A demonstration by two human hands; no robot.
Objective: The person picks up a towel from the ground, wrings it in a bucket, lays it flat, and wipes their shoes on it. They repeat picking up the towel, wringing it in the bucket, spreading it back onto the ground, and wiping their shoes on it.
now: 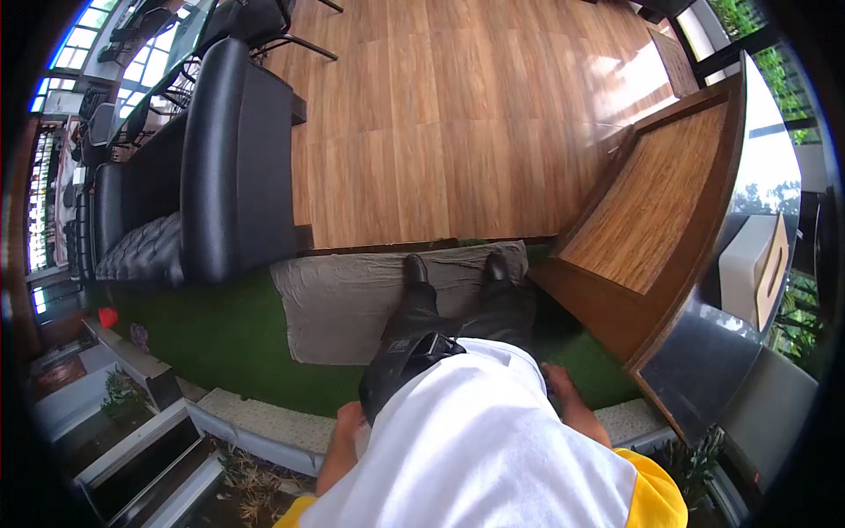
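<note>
My left hand (351, 415) is low beside my left hip, close to the speckled stone ledge (264, 421). Its fingers are mostly hidden by my clothing and body. On the other side, my right hand (557, 380) is by my right hip, above the green turf mat (591, 359); its fingers are small and dark, and their shape is unclear. Nothing visible is held in either hand. Between my arms are a white shirt (475, 422) and dark trousers (414, 339). My black shoes (415, 269) rest on a grey cloth (339, 304).
A black padded sofa (238, 158) stands to the left. On the right is a wood-panelled counter (660, 194) with a white box (748, 264) on top. Wood-look floor (431, 132) stretches ahead. Planters with dry plants (246, 475) lie behind the ledge.
</note>
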